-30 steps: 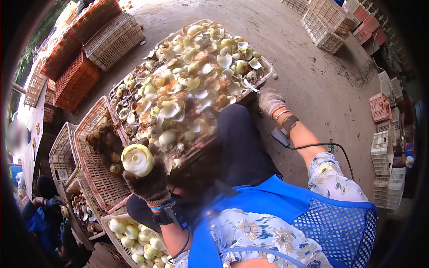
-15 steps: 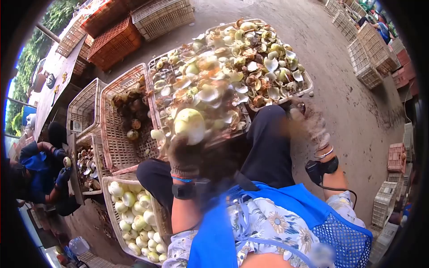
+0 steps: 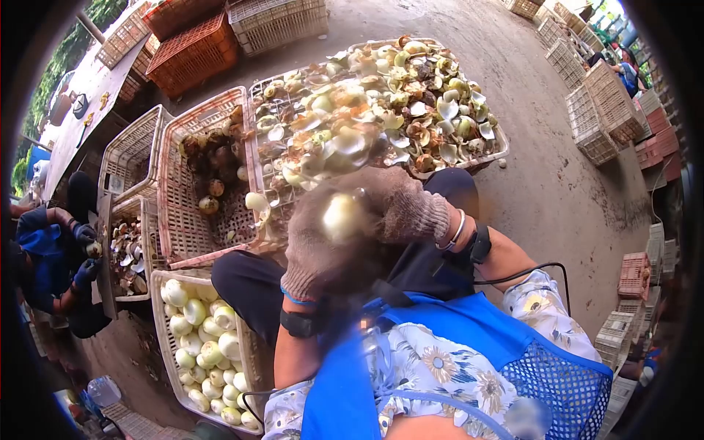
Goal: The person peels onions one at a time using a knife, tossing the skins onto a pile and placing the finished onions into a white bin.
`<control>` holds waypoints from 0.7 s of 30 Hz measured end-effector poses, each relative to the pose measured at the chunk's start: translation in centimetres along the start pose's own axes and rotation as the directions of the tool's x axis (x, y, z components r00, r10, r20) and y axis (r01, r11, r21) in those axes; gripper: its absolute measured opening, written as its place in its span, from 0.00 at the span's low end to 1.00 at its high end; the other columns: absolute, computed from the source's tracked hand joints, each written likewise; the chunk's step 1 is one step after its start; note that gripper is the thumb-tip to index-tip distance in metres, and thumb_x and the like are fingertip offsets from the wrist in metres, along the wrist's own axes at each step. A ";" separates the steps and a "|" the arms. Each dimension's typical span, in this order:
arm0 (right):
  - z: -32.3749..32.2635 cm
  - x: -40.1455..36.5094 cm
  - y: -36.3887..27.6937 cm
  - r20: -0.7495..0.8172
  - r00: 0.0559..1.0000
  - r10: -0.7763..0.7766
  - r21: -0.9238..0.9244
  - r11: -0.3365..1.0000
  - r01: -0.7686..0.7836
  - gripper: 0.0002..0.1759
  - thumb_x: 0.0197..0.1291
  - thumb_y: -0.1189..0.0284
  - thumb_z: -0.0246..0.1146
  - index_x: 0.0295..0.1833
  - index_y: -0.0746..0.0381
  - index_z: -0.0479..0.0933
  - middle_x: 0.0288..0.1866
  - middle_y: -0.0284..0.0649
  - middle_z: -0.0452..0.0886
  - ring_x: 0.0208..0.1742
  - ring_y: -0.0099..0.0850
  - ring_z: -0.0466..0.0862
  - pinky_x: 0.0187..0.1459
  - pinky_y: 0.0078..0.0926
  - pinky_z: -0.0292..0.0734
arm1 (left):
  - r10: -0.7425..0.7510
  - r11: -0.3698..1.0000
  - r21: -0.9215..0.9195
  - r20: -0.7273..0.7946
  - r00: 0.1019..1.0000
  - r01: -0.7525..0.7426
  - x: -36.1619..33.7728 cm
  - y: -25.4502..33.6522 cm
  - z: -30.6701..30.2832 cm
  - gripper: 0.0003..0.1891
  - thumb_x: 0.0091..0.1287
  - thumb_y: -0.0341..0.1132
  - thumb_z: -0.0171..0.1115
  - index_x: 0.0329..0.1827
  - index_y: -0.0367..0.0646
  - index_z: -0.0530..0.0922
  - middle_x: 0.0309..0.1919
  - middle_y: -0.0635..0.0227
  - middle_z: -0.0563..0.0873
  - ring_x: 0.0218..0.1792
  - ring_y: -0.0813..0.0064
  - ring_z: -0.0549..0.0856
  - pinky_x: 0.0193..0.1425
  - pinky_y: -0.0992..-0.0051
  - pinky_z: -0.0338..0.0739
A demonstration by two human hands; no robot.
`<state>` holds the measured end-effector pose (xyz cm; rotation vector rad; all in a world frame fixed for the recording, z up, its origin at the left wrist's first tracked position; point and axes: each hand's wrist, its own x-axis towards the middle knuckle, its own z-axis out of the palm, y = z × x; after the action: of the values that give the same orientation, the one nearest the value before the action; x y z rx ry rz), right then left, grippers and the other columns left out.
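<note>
A worker in gray-brown gloves brings both hands together over a pale onion (image 3: 341, 218) near the center of the frame, beside a crate (image 3: 503, 152) heaped with onion peels (image 3: 422, 95). The right hand (image 3: 402, 205), out by the knee at right half a second ago, has swung in to meet the left hand (image 3: 312, 238), so the onion, by the look of it, is now a two-handed job. The left hand cups it from the left of the frame, its grip closed around the side, the forearm rising from the bottom of the frame. The right forearm slants in from the right, wrist turned inward, knuckles up. From here I cannot tell whether the right grip is pinching anything; its fingertips are blurred and partly hidden, and no blade shows. At lower left, peeled onions (image 3: 209, 356) fill a second crate (image 3: 164, 341) near the worker's knee; above it, a pinkish crate (image 3: 176, 242) holds darker onions (image 3: 216, 165). A co-worker (image 3: 37, 253) sits at the left edge.
</note>
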<state>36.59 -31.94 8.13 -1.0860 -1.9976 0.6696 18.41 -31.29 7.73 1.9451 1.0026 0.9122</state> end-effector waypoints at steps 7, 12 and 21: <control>4.3 -0.4 5.9 -0.170 0.830 0.532 0.362 0.817 -0.450 0.13 0.57 0.70 0.65 0.45 0.67 0.80 0.25 0.40 0.82 0.27 0.24 0.80 0.35 0.25 0.77 | -0.157 0.976 -0.154 -0.027 0.987 0.151 -0.6 -1.9 1.2 0.34 0.49 0.31 0.73 0.62 0.33 0.73 0.55 0.55 0.81 0.55 0.66 0.81 0.62 0.70 0.74; 0.6 0.4 6.9 -0.367 0.836 0.407 0.101 0.911 -0.399 0.14 0.55 0.75 0.65 0.49 0.65 0.79 0.33 0.41 0.84 0.33 0.31 0.83 0.40 0.27 0.79 | -0.357 -0.124 -0.992 0.037 0.934 -0.008 -2.2 -8.0 1.0 0.32 0.55 0.34 0.64 0.65 0.37 0.67 0.60 0.51 0.74 0.55 0.57 0.79 0.61 0.56 0.76; 1.4 3.7 0.9 0.160 0.987 0.019 0.597 0.794 -0.111 0.42 0.43 0.66 0.78 0.66 0.62 0.70 0.58 0.43 0.78 0.57 0.29 0.78 0.57 0.29 0.76 | -0.330 -0.230 -0.973 0.094 0.939 0.016 -2.0 -5.6 1.7 0.33 0.52 0.45 0.66 0.62 0.42 0.71 0.59 0.59 0.77 0.60 0.57 0.76 0.64 0.54 0.72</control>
<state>34.58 -28.41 8.02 -0.7224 -1.6678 1.3505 17.15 -31.17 1.64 0.1777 0.2353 1.1569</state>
